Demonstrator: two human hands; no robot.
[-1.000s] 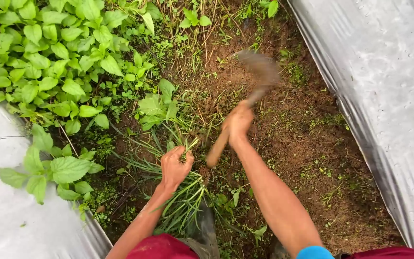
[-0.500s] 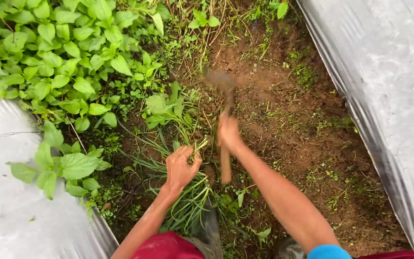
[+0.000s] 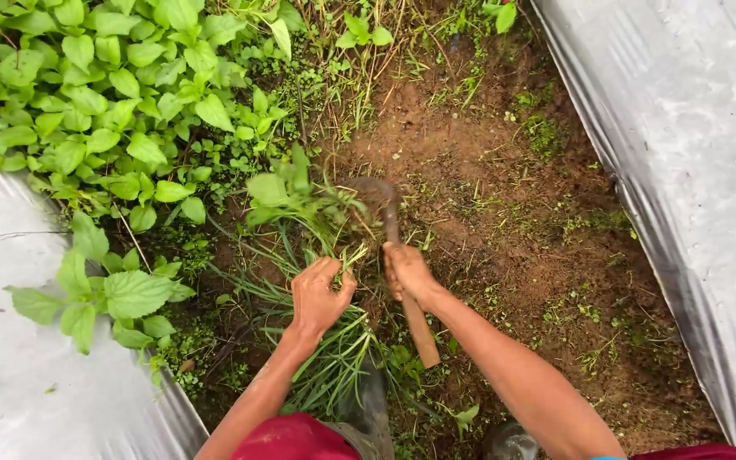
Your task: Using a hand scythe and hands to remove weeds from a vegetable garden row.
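Boots [image 3: 368, 409] show at the bottom edge, on soil between two silver plastic sheets [image 3: 683, 128]. Just beyond them the left hand [image 3: 317, 294] is closed round a bunch of grass blades [image 3: 334, 353]. Beside it the right hand [image 3: 408, 271] grips a wooden-handled hoe [image 3: 402, 264]; its long axis runs from the handle's butt near the person away to the blade, buried among weeds [image 3: 300, 196]. Farther off spread leafy green plants [image 3: 104, 102].
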